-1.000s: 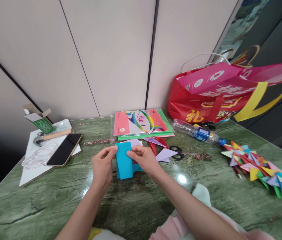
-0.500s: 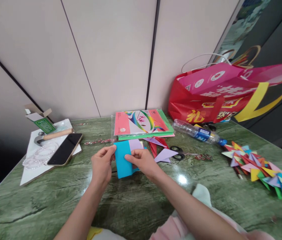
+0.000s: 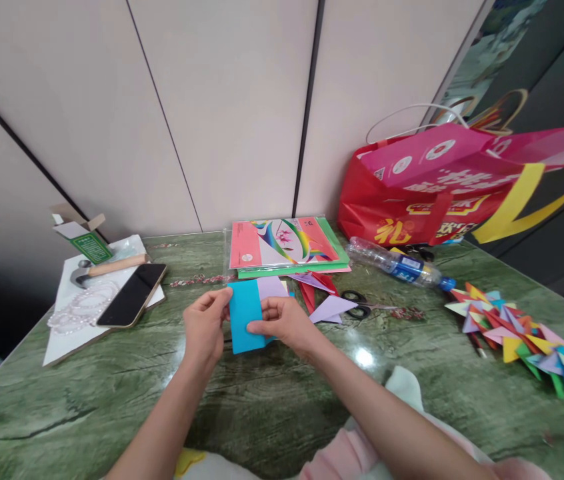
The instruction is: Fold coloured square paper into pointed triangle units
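Observation:
A sheet of blue paper (image 3: pixel 245 313), with a fold along its right side, is held up between both hands above the green table. My left hand (image 3: pixel 205 325) pinches its upper left edge between thumb and fingers. Gripping the right side, my right hand (image 3: pixel 285 323) has its thumb laid over the front of the sheet. Behind the blue paper a lilac sheet (image 3: pixel 272 288) shows, partly covered. Close to my right hand lie folded lilac paper (image 3: pixel 331 309) and folded red paper (image 3: pixel 307 297), with black-handled scissors (image 3: pixel 358 305) beside them.
A pack of coloured paper (image 3: pixel 285 243) lies by the wall. To the right are a plastic bottle (image 3: pixel 399 265), a red gift bag (image 3: pixel 422 193) and a chain of folded paper points (image 3: pixel 527 340). A phone (image 3: pixel 132 295), a hammer (image 3: pixel 112 267) and a small green box (image 3: pixel 89 248) sit left.
My right thumb has slid slightly down and left on the blue paper. Both hands keep their hold, and the view has shifted a little.

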Demonstrator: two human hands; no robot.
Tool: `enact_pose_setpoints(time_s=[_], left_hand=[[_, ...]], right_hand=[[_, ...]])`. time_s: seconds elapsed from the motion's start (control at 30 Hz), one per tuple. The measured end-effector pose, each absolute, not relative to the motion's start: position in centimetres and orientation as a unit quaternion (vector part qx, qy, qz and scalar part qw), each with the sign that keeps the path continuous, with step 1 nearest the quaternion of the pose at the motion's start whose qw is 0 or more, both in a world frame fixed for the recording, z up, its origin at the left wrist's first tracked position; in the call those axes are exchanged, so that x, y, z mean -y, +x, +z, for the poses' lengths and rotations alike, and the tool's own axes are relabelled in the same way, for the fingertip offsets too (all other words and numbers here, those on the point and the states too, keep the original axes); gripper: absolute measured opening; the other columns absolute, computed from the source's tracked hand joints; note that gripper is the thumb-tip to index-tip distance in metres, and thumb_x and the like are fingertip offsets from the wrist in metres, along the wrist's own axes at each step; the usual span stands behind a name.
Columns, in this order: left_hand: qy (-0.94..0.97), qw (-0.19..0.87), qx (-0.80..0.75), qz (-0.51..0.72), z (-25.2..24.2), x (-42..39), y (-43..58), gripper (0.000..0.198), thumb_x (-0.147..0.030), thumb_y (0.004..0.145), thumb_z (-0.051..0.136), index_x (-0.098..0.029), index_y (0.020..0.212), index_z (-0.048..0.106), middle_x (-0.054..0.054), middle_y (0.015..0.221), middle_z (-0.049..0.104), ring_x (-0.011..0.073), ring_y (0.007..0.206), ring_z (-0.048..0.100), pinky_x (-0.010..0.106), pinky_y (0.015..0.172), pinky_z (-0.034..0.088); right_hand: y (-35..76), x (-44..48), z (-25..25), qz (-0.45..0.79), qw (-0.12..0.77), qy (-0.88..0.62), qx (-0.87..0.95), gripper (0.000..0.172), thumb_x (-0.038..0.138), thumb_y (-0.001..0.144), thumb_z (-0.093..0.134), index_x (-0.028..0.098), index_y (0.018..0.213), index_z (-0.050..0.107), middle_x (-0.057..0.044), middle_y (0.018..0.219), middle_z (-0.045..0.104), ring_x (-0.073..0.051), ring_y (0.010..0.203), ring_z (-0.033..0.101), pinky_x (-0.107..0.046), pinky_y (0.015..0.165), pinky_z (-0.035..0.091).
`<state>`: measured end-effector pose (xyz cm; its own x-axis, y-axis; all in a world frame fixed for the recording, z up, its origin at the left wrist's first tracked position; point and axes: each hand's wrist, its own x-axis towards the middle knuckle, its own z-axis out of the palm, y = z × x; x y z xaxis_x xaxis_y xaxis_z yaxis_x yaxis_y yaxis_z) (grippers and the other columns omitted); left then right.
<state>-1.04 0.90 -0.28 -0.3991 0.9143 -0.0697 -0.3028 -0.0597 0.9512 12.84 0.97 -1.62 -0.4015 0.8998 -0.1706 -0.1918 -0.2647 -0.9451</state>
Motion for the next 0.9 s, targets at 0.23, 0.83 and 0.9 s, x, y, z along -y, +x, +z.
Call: enact_pose_setpoints(time_s=[0.23,0.83,0.9], left_hand=[[0.315,0.456,-0.5,0.665,-0.22,-0.89,-1.16,0.018,-0.026,0.055,0.074,-0.012,0.054,0.063,-0.005,0.042,0.05,0.0056,0.042,0.039,0.02,0.042,0.029],[0.351,0.421,-0.503,0.668,-0.22,-0.91,-1.37,0.013,-0.024,0.058,0.072,-0.013,0.056,0.065,-0.003,0.046,0.055,0.008,0.044,0.045,0.022,0.045,0.035],[0.364,0.409,-0.505,0.668,-0.12,-0.87,-1.31,0.012,-0.023,0.059,0.071,-0.014,0.055,0.065,-0.003,0.045,0.055,0.008,0.043,0.045,0.022,0.044,0.035]], right_hand=[[12.93,-0.97,-1.33,0.688,0.394,-0.391,0.467,0.043,0.035,0.039,0.082,0.013,0.072,0.064,0.0,0.061,0.064,-0.01,0.052,0.055,-0.024,0.053,0.043],[13.15,-1.38,-1.67,0.681,0.409,-0.389,0.466,0.039,0.034,0.041,0.082,0.013,0.069,0.063,0.0,0.061,0.065,-0.011,0.053,0.056,-0.025,0.054,0.046],[13.19,-1.45,-1.67,0.679,0.41,-0.388,0.469,0.039,0.034,0.04,0.082,0.013,0.066,0.062,0.001,0.059,0.064,-0.01,0.052,0.055,-0.025,0.053,0.045]])
